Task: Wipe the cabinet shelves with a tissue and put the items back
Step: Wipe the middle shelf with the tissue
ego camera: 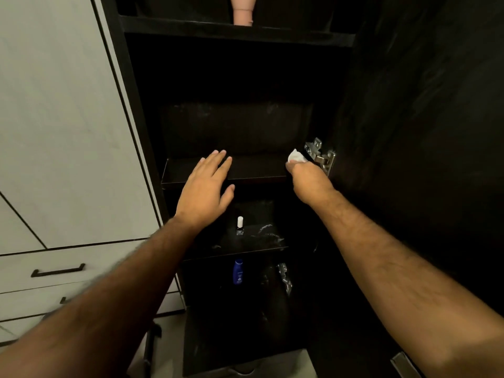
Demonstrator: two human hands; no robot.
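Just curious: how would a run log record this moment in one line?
step: wiping | right hand: grips crumpled white tissue | left hand: open over black cabinet shelf

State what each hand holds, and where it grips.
Right hand grips a crumpled white tissue, bunched in its fingers. Left hand holds nothing, fingers straight.

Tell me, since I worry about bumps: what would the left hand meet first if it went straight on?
Probably nothing at first: the left hand points over the bare shelf; beyond lies the cabinet's back wall, though depth is unclear.
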